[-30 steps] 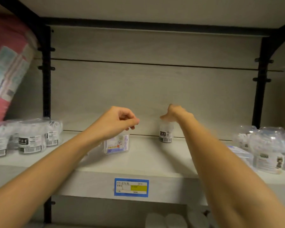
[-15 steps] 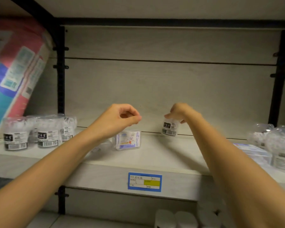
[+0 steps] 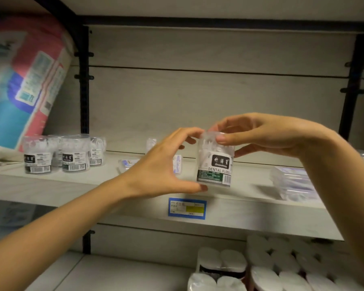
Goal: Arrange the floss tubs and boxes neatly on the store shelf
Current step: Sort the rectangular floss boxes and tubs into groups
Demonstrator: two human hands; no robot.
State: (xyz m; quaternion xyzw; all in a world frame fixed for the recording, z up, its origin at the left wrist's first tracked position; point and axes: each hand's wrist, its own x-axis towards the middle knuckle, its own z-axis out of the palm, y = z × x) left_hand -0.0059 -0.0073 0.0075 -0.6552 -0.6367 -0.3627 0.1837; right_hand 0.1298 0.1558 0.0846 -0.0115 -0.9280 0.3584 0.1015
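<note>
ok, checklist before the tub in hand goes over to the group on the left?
1. Grip: left hand and right hand both hold the dental floss tub: ok.
2. Tub upright, label facing out: ok.
3. Lid seated: cannot tell, fingers cover the rim.
4. Bare shelf to the right of the tub group: ok.
5. Path: a small floss box sits between the group and the held tub, so it is probably in the way: not ok.
6. Group lined up to match: not ok, the tubs look staggered.
</note>
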